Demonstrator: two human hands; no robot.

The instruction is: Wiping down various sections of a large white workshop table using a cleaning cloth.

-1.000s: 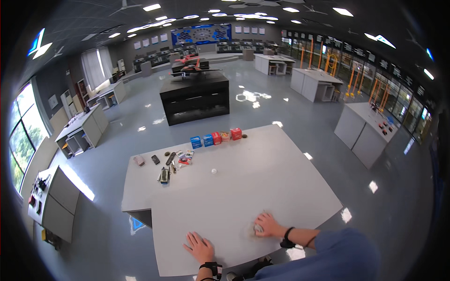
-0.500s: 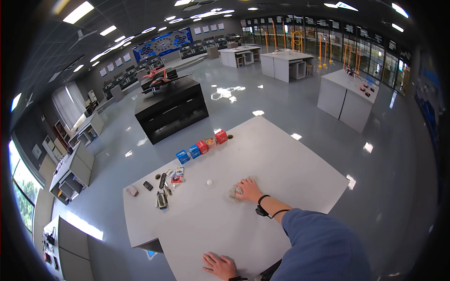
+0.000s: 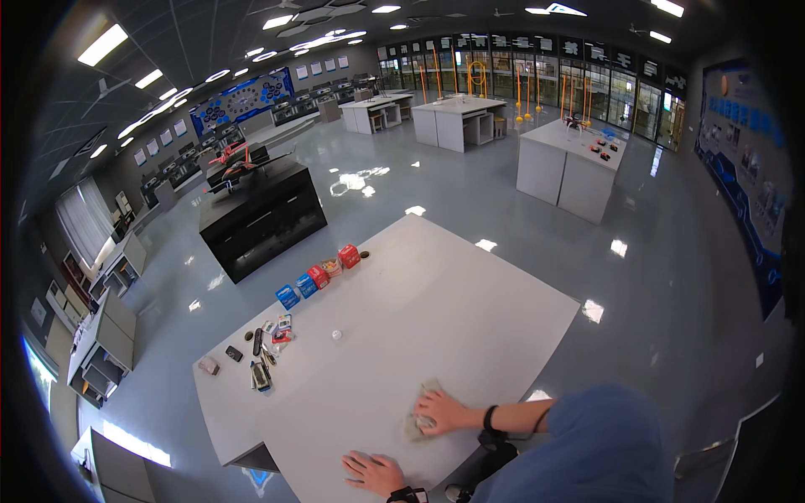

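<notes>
My right hand (image 3: 443,410) presses a beige-grey cloth (image 3: 412,429) against the white tabletop (image 3: 453,302), fingers bunched over it near the table's right front edge. The cloth's edges stick out past the fingers. To its left, my left hand (image 3: 374,473) lies flat on the table with fingers spread, holding nothing. A small white round thing (image 3: 337,334) sits on the tabletop, farther off and apart from both hands.
Blue boxes (image 3: 288,297) and red boxes (image 3: 349,256) line the table's far left edge. Nearer lie a dark key-fob-like thing (image 3: 234,354), a pink-white lump (image 3: 209,365) and several small tools and packets (image 3: 262,377). A black cabinet (image 3: 264,220) stands beyond the table.
My right hand has slid the cloth nearer to me, toward the front right edge. The left hand stays flat on the table. The whole view has swung to the right.
</notes>
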